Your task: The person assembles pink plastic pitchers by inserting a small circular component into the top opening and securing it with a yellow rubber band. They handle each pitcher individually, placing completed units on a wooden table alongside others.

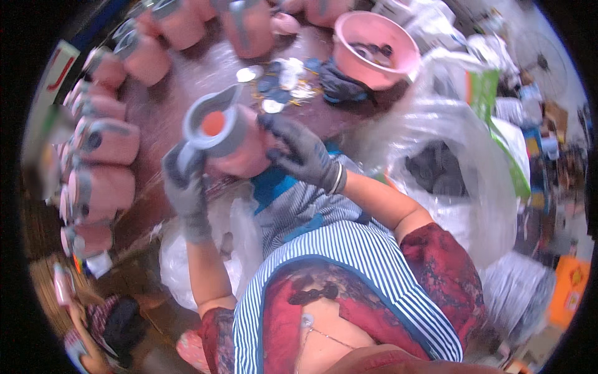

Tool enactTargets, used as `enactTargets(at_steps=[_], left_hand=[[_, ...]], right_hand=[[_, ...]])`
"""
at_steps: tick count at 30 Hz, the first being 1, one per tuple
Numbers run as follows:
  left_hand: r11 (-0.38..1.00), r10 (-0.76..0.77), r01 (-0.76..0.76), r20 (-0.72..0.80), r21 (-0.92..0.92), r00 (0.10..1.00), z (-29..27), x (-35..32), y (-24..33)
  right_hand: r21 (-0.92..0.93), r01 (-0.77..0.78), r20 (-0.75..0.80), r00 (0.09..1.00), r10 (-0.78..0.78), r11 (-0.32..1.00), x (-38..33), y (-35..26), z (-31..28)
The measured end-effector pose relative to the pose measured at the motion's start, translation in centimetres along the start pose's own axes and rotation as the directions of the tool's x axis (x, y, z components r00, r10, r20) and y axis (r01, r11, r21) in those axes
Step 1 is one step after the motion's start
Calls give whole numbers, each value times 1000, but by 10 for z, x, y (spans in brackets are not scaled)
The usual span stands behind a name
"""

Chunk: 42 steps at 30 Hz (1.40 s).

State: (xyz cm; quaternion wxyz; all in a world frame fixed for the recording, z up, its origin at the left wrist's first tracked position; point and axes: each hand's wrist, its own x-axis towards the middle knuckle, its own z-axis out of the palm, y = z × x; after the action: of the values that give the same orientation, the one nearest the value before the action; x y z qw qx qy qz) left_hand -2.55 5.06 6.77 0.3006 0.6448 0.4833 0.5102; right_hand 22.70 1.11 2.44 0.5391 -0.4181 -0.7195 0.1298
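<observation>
A pink jug [246, 149] with a grey rim, spout and handle is tilted in front of me over the table's near edge, its opening showing an orange-pink inside. My left hand [189, 193], in a grey work glove, is closed around the grey handle. On the other side my gloved right hand [305, 156] holds the jug's body near its base, fingers bent against it. Just beyond the jug lies a pile of small grey and white round pieces [283, 81] mixed with yellowish bits. A dark cloth bundle [341, 86] sits beside that pile.
Several similar pink jugs [103, 140] line the left and far edges of the dark red table [177, 87]. A pink basin [342, 37] holds small dark parts. At right, a clear plastic bag [386, 146] contains dark round pieces [436, 168]. Another person [118, 324] is at lower left.
</observation>
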Motion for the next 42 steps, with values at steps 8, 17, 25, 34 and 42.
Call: enactTargets(at_steps=[8, 17, 25, 34, 42], left_hand=[[990, -128, 119, -130, -70, 983, -16, -30, -11], [999, -33, 35, -261, 4, 965, -62, -60, 2], [517, -663, 214, 229, 829, 713, -146, -252, -153], [147, -837, 344, -69, 927, 543, -84, -240, -250], [118, -835, 277, -55, 954, 547, -100, -226, -212]], right_hand=[[-584, -341, -137, 936, 325, 737, -149, 4, -170], [-945, 325, 83, 101, 991, 45, -224, 85, -229], [-985, 162, 122, 885, 450, -53, -261, 158, -273], [-979, 178, 132, 925, 357, -101, -243, 97, -284], [-827, 207, 194, 978, -79, 523, -112, 2, -183]])
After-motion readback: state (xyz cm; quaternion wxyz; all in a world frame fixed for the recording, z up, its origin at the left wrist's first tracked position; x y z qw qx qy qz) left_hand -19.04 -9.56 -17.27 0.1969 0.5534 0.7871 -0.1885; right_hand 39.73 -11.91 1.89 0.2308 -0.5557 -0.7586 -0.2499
